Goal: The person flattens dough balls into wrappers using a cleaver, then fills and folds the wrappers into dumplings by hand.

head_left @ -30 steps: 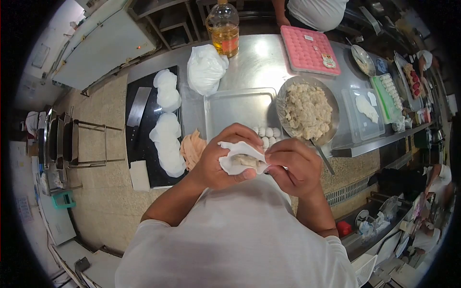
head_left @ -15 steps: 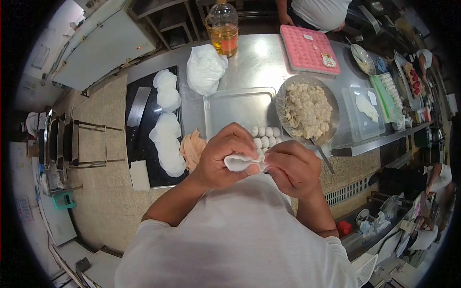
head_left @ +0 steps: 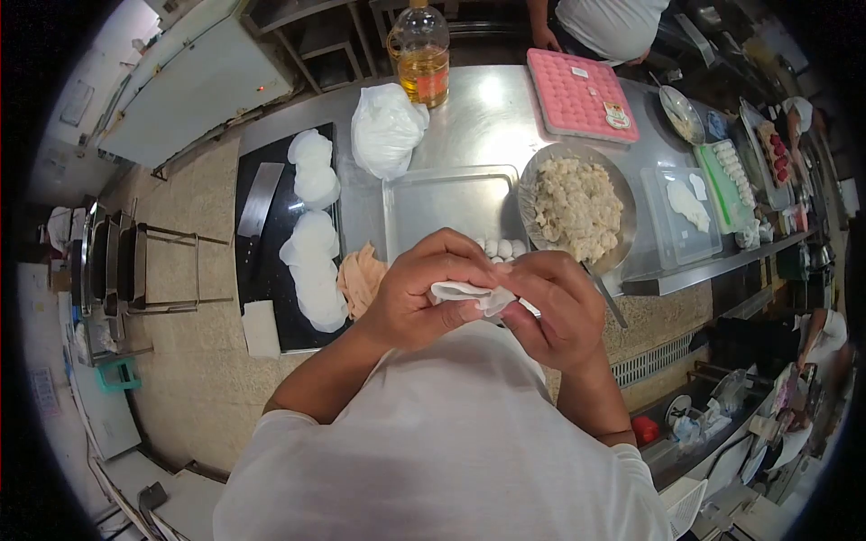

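Observation:
Between my hands, in front of my chest, is a white dumpling point(head_left: 462, 290) whose thin wrapper is folded over. My left hand point(head_left: 424, 293) cradles it, fingers curled above and thumb below. My right hand point(head_left: 561, 307) pinches the wrapper's right end between thumb and fingers. Whether filling lies inside is hidden. Just beyond the hands, finished dumplings point(head_left: 507, 247) sit in rows at the near right of a metal tray point(head_left: 390, 212); my hands cover part of them. A steel bowl point(head_left: 629, 203) of pale, lumpy filling point(head_left: 577, 212) stands to the right, a utensil handle point(head_left: 612, 302) jutting over its near side.
At left, round wrappers point(head_left: 316, 279) and a cleaver point(head_left: 262, 194) lie on a black board point(head_left: 280, 316), beside a peach cloth point(head_left: 361, 275). Farther back are a white plastic bag point(head_left: 388, 131), an oil bottle point(head_left: 422, 68) and a pink tray point(head_left: 582, 95). Another person point(head_left: 609, 27) stands opposite.
The dumpling's opening looks narrower and has tilted. My right fingers have shifted slightly left and up over its right end, covering more of the dumplings on the tray.

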Action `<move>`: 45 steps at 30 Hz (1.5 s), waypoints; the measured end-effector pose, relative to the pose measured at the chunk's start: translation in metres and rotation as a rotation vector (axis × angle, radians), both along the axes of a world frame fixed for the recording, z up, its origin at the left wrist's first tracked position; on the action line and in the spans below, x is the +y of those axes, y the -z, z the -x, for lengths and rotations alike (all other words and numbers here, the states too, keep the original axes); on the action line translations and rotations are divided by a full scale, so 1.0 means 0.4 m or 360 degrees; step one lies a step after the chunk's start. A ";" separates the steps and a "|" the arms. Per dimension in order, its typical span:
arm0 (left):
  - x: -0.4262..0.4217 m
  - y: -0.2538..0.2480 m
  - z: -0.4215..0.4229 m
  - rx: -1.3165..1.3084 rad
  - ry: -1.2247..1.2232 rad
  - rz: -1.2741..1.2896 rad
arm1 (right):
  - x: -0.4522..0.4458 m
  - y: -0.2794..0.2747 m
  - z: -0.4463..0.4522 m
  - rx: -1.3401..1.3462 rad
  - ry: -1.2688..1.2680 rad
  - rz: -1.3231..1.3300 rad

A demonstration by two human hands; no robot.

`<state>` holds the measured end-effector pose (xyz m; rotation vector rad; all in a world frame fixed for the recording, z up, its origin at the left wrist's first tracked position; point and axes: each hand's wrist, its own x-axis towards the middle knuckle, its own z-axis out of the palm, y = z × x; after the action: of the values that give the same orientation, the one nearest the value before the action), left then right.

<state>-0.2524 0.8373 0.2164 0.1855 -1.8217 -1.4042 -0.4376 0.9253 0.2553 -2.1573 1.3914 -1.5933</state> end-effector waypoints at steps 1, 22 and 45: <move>0.000 -0.001 0.001 -0.0004 0.0010 -0.0033 | 0.001 0.001 0.004 0.0018 -0.0060 -0.0069; 0.017 0.035 0.007 0.0110 -0.0129 -0.0079 | 0.000 0.032 0.002 0.0098 -0.0088 -0.0109; 0.016 0.045 0.023 0.0199 -0.0319 0.0083 | -0.002 0.035 0.008 0.0024 -0.0103 -0.0154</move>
<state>-0.2615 0.8436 0.1983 0.2415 -1.6857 -1.2008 -0.4408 0.9245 0.2411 -2.1406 1.3586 -1.4589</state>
